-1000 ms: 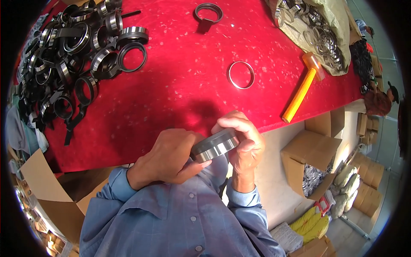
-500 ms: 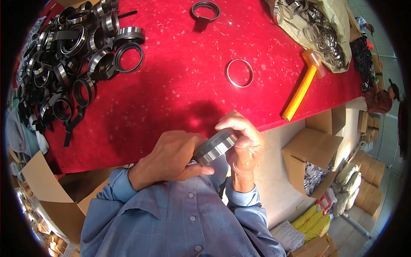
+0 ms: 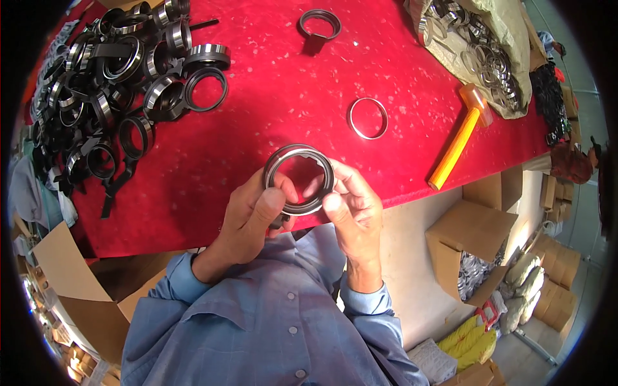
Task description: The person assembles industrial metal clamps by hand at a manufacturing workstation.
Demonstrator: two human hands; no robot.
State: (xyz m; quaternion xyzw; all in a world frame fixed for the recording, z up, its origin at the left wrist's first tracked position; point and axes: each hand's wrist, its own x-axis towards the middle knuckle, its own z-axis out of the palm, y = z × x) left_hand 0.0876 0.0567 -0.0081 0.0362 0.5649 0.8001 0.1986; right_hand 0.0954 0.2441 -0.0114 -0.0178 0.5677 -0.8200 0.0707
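Observation:
Between my two hands, just over the table's near edge, is a black ring with a metal band. Its round opening faces up toward me. My left hand grips its left side, thumb on the rim and fingers underneath. On the right side my right hand presses its thumb against the lower rim, with fingers behind. A thin bare metal ring lies flat on the red cloth beyond my right hand. Farther off rests a single black ring with a tab.
A heap of black and metal rings covers the table's left. On the right lie a mallet with a yellow handle and a pale sack of metal rings. Open cardboard boxes stand below the right edge; another box is at left.
The held ring has turned from edge-on to face-up, and both hands have shifted their grip to its two sides. The table scene has shifted slightly right in the view.

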